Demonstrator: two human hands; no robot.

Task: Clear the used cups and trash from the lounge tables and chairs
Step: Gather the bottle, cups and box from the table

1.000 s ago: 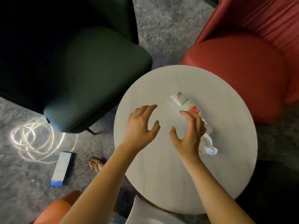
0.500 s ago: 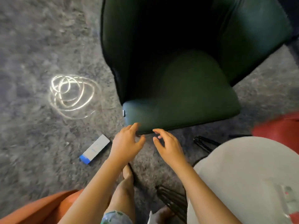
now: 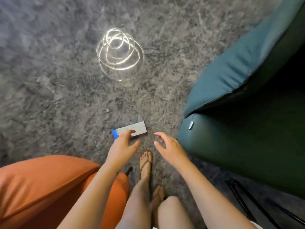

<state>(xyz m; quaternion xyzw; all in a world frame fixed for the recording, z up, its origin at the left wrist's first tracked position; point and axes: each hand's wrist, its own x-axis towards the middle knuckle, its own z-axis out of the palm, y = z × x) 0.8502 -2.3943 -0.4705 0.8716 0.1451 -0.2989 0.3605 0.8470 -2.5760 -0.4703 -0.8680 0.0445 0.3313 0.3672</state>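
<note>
A person stands on grey carpet (image 3: 49, 80) and reaches both bare hands down toward a small white carton with a blue end (image 3: 132, 130) that lies flat on the floor, just ahead of the toes. The left hand (image 3: 122, 147) hangs over the carton's blue end, fingers spread and loosely curved, the fingertips overlapping the carton's near edge in the head view; whether they touch it cannot be told. The right hand (image 3: 170, 148) hovers to the carton's 4 o'clock, apart from it, fingers likewise spread and empty. One sandalled foot (image 3: 146, 161) points toward the carton from 6 o'clock, between the two forearms; the other foot (image 3: 158, 195) shows behind it. A dark green upholstered armchair (image 3: 247, 138) fills the frame at the carton's 3 o'clock, its seat front near the right hand, thin black legs (image 3: 239, 192) showing below. An orange cushioned seat (image 3: 41, 187) sits at 7 o'clock, under the left forearm. At the carton's 12 o'clock, well apart from it, a tangle of bright light rings (image 3: 118, 53) shines on the carpet. The picture is softened by motion blur.
</note>
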